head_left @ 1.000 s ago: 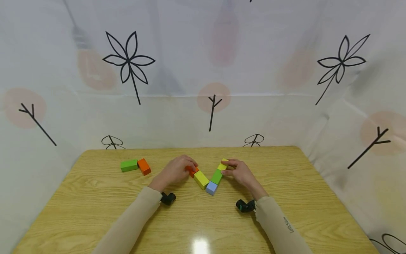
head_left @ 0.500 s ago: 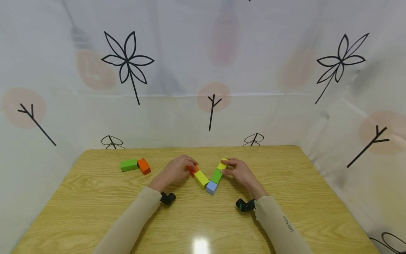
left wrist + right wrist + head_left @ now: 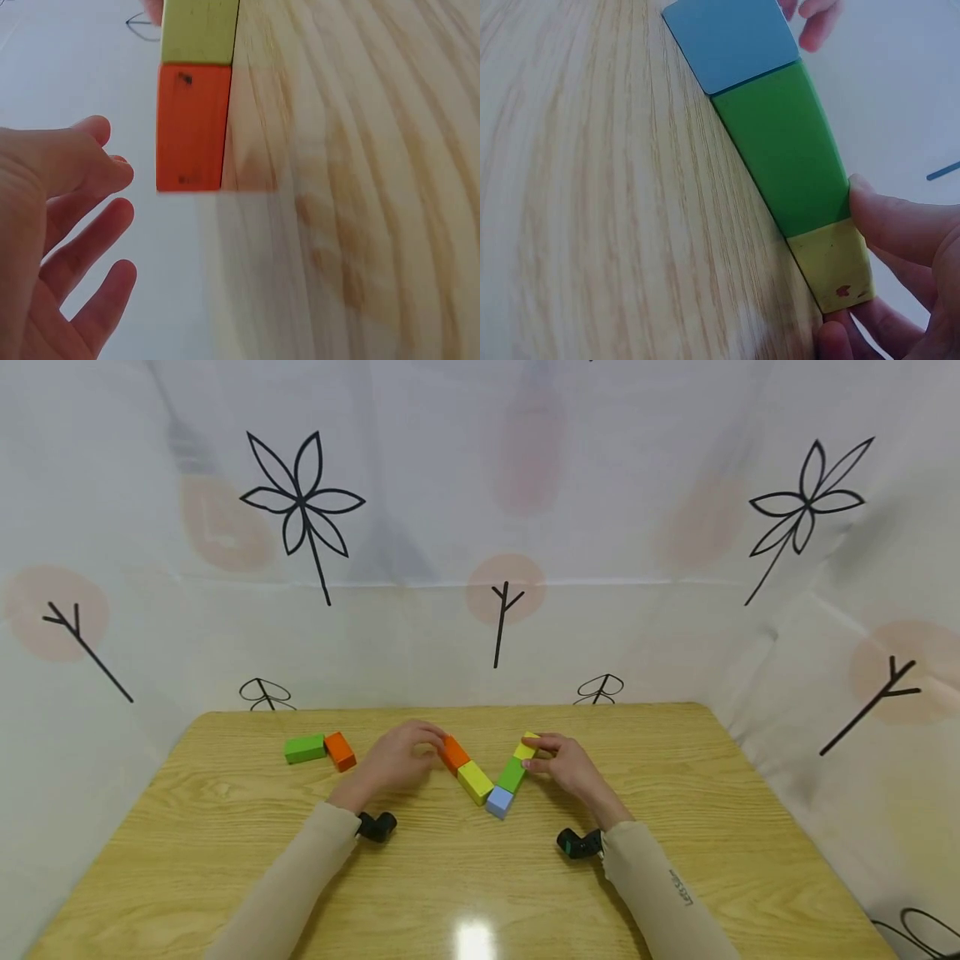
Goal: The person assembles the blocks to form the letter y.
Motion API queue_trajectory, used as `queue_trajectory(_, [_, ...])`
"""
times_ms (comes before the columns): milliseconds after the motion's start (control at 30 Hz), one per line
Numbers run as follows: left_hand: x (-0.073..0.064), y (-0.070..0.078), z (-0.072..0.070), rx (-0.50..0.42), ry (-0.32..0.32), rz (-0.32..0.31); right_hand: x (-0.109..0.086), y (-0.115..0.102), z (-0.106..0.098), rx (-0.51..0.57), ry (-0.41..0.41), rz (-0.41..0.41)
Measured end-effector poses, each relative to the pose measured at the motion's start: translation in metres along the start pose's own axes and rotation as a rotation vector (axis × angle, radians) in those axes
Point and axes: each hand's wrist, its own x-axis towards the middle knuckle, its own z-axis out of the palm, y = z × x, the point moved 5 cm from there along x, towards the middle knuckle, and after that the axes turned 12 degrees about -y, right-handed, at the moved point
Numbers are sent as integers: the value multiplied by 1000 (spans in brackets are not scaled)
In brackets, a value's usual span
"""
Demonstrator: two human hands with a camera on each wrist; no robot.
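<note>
Several coloured blocks form a V on the table in the head view. Its left arm is an orange block (image 3: 453, 753) end to end with a yellow block (image 3: 475, 782). The right arm runs from a blue block (image 3: 499, 802) through a green block (image 3: 512, 774) to a second yellow block (image 3: 831, 266). My left hand (image 3: 397, 757) is just left of the orange block; the left wrist view shows its loosely bent fingers (image 3: 86, 251) apart from it. My right hand (image 3: 573, 770) holds the far yellow block, thumb along its side near the green block, fingertips round its end.
Farther left on the table (image 3: 450, 877) lie another green block (image 3: 304, 749) and another orange block (image 3: 341, 752), touching at a corner. A patterned white cloth (image 3: 405, 643) hangs behind the table and along both its sides.
My left hand has let go of the orange block and drawn back to the left, leaving that block in full view. The right hand and the V have stayed in place.
</note>
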Motion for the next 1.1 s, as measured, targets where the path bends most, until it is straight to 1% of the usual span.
queue_trajectory(100, [-9,-10,-4,-12,9,-17,0,0,0,0,-1,-3])
queue_trajectory(300, [-28,-36,-13,-45,22,-73,1,3,-1,9,6,-6])
queue_trajectory(367, [-37,-44,-17,-55,33,-88,1,3,-1,10,7,-6])
queue_trajectory(433, [-46,-50,-23,-39,43,-105,1,3,-1,6,7,-5])
queue_trajectory(567, [-64,-63,-34,-38,54,-150,1,3,-1,-4,10,1])
queue_trajectory(667, [-74,-71,-42,-31,67,-173,1,3,-1,-1,11,6])
queue_trajectory(733, [-80,-75,-47,-21,73,-187,0,2,-1,2,9,4])
queue_trajectory(867, [-88,-80,-53,2,57,-213,0,1,-2,13,10,-2])
queue_trajectory(1000, [-93,-83,-56,18,36,-249,0,1,-2,4,14,-11])
queue_trajectory(1100, [-96,-84,-56,25,28,-256,0,0,-2,4,15,-10])
